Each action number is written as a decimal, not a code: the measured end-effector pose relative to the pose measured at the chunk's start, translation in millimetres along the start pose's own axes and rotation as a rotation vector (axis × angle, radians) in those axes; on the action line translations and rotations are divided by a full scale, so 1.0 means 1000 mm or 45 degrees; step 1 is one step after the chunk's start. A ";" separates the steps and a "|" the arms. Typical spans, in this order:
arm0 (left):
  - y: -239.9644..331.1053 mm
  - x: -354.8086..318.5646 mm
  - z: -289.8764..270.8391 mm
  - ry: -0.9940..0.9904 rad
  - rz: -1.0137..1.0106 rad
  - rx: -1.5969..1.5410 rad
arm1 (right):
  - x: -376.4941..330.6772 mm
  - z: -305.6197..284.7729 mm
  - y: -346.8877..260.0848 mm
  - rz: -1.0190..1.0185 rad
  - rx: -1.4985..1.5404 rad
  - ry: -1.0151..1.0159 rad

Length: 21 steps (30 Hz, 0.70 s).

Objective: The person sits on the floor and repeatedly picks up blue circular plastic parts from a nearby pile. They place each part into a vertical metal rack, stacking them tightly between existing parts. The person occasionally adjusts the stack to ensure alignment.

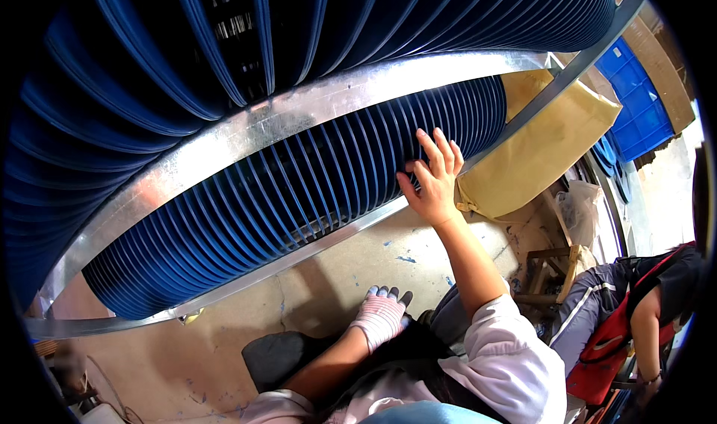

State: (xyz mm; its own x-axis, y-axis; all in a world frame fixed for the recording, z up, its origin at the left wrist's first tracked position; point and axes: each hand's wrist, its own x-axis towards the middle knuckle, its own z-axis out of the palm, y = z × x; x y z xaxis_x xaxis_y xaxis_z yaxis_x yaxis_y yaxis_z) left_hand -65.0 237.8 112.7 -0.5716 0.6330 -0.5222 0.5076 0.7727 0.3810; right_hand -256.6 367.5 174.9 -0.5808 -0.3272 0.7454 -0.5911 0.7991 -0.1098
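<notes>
Fingers (441, 151) on blue pleats (299, 192), by metal rail (358, 226).

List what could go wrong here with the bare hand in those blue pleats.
1. The bare right hand presses its fingers into the blue pleats beside the metal frame rail; a sheet-metal edge could cut it, since only the left hand is gloved.
2. Fingers pushed between folds may bend or crush the pleats.
3. The arm is stretched far forward, so its control is likely weak.

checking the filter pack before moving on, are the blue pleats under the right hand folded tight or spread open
Folded tight: the blue pleats stand packed edge to edge between the metal frame rails, where the right hand presses them.
</notes>
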 end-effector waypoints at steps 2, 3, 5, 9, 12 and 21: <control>0.000 -0.001 0.002 0.038 0.006 -0.010 | -0.001 0.007 0.002 -0.057 0.018 0.058; 0.001 -0.001 0.004 0.057 0.008 -0.015 | -0.003 0.009 0.004 -0.096 0.022 0.081; 0.002 0.001 0.007 0.084 0.020 -0.004 | -0.002 0.012 0.004 -0.168 -0.005 0.157; 0.005 0.002 0.003 0.108 0.021 -0.047 | 0.000 0.014 0.003 -0.300 0.008 0.173; 0.005 0.004 0.007 0.124 0.020 -0.042 | 0.002 0.011 0.001 -0.319 -0.018 0.072; 0.008 0.007 0.016 0.184 0.003 -0.049 | 0.005 0.011 -0.013 -0.253 0.119 0.012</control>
State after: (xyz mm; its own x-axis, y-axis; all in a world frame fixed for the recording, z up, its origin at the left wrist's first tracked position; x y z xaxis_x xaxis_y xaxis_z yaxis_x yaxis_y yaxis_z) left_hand -54.6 247.8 99.4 -0.6588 0.6329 -0.4068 0.4854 0.7707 0.4129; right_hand -257.5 350.2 172.7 -0.4429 -0.4687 0.7643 -0.7429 0.6691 -0.0202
